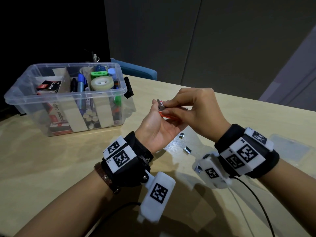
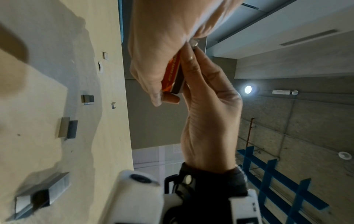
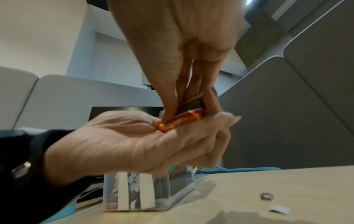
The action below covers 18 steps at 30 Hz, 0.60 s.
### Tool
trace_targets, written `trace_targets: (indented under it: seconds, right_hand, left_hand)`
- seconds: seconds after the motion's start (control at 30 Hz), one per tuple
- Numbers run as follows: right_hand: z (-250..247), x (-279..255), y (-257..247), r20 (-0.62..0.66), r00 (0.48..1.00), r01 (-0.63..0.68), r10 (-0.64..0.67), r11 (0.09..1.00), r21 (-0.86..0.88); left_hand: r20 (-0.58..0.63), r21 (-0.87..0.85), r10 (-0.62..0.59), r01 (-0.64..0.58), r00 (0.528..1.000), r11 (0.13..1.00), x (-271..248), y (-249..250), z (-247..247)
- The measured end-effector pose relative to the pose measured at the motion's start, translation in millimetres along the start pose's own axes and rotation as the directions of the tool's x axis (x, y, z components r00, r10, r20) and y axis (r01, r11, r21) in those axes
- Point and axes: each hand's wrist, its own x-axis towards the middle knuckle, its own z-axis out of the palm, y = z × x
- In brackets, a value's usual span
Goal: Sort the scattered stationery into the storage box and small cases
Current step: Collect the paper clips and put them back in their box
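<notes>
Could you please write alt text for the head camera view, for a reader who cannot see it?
Above a wooden table, the left hand holds a small orange box while the right hand pinches its open end. Loose staple strips lie below; a clear storage box of stationery stands left.

- "paper cl.." in white on a black-and-red carton, lying in the storage box's left compartment; rest of word cut off
- "paper clip" on a white-and-red carton seen thru the box's front wall, text running sideways
- "l1" on left wrist band marker plate
- "r4" on right wrist band marker plate
- orange carton btwn the hands: white print, too blurred to read
</notes>
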Motion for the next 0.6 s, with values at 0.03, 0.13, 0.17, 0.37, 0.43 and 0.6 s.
trace_targets:
  seconds: [0.03,0.13,0.17,0.37,0.43,0.6]
  right_hand:
    - [-2.5,1.4,-0.2,0.029,0.999,-0.013,0.013,1.000,0.008]
    - [-6.5,1.8,-0.8,0.072,0.997,-0.013,0.018,0.998,-0.056]
    - [-6.3,0.9,-1.8,0.071,0.997,-0.001,0.007,0.997,-0.081]
    - [1.3,-5.2,-3.1,-0.010,0.997,0.073,-0.076,0.982,-0.172]
    - [0.7,-3.0,-0.7,0.009,0.998,0.061,-0.060,0.988,-0.143]
    - [-10.2,-2.7,7.7,0.096,0.995,-0.037,0.043,0.997,-0.061]
  left_hand:
    - [0.000,0.010,0.011,-0.011,1.000,1.000,0.1,-0.5,0.1]
    - [0.004,0.016,0.025,-0.025,1.000,1.000,0.6,-2.2,0.7]
    - [0.003,0.018,0.031,-0.031,1.000,0.999,0.4,-2.7,0.6]
    - [0.044,-0.037,0.022,-0.021,0.999,0.999,0.6,-1.7,-1.7]
    - [0.050,-0.030,0.021,-0.020,0.999,0.999,0.7,-2.1,-1.9]
    - [-0.018,0.037,0.024,-0.023,1.000,0.999,0.6,-5.0,-0.6]
